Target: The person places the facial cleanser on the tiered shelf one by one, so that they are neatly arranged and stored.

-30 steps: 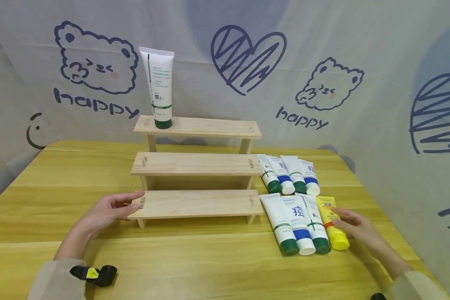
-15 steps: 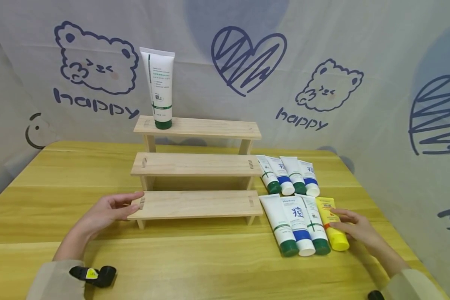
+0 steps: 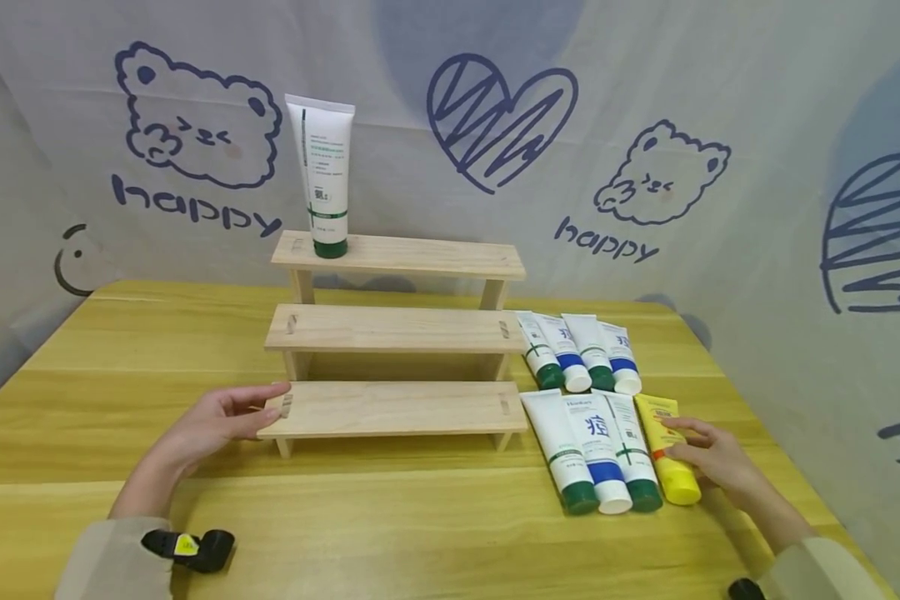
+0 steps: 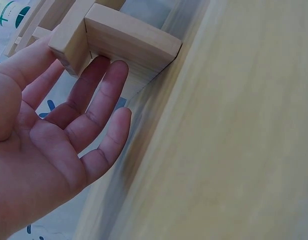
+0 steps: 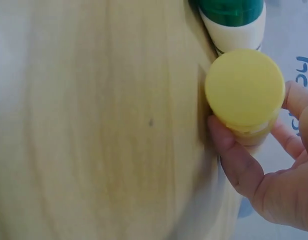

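Observation:
A three-tier wooden display stand rises in steps on the table. My left hand holds the left end of its lowest step between thumb and index finger; in the left wrist view the other fingers of the hand curve loosely beside the stand's leg. On the right lies a yellow squeeze tube, its round cap facing the right wrist camera. My right hand grips this tube, thumb on one side and fingers on the other. A white tube with a green cap stands upright on the top step's left end.
Left of the yellow tube lie a white tube with a green cap, one with a blue band and another green-capped one. Behind them several smaller white tubes lie in a row. A printed cloth hangs behind the table.
The view has shifted very slightly. Both hands stay at their places, the left on the stand and the right at the yellow tube.

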Demonstrator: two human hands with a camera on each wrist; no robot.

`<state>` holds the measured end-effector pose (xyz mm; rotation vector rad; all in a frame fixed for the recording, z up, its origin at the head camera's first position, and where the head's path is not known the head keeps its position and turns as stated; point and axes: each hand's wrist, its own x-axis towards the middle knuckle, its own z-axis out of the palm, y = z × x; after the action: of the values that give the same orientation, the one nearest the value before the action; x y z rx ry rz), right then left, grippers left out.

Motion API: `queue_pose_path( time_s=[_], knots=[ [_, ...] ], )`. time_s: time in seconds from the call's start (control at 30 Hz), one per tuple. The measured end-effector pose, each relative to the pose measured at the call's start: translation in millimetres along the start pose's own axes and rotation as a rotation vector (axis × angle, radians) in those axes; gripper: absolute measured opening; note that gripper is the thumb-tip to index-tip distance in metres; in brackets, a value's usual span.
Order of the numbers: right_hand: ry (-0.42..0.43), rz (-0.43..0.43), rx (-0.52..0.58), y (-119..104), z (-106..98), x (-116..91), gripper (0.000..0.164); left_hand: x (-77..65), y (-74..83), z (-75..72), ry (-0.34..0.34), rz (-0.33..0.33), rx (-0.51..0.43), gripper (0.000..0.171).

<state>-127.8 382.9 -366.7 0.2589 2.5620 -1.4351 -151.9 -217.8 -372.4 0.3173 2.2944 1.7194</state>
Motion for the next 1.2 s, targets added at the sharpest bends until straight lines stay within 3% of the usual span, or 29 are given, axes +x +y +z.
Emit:
queue_pose_path(
  time_s=[0.17, 0.23, 0.4, 0.57, 0.73, 1.03, 1.2],
  knots=[
    [0.003, -0.041, 0.055, 28, -16, 18, 0.059, 0.5, -0.9, 0.0, -0.004, 0.0, 0.0, 0.051],
    [0.012, -0.043, 0.076, 32, -20, 23, 0.051, 0.4, -1.3, -0.2, -0.003, 0.005, 0.0, 0.051],
    [0.043, -0.083, 0.046, 3, -13, 6, 0.046, 0.0, -1.0, -0.2, 0.0, 0.008, 0.002, 0.051],
    [0.073, -0.142, 0.027, -16, -10, 0, 0.057, 0.4, -0.9, -0.1, -0.001, 0.007, 0.006, 0.051],
    [0.075, -0.178, 0.026, -24, -11, 3, 0.065, 0.3, -0.4, 0.2, 0.002, 0.001, 0.008, 0.051],
    [0.125, -0.282, 0.12, -36, -9, 9, 0.059, -0.1, 1.2, 0.7, 0.006, -0.004, 0.013, 0.051],
    [0.158, -0.285, 0.095, -30, -14, 27, 0.063, 0.0, -0.3, 0.4, 0.012, -0.006, 0.019, 0.051]
  ],
)
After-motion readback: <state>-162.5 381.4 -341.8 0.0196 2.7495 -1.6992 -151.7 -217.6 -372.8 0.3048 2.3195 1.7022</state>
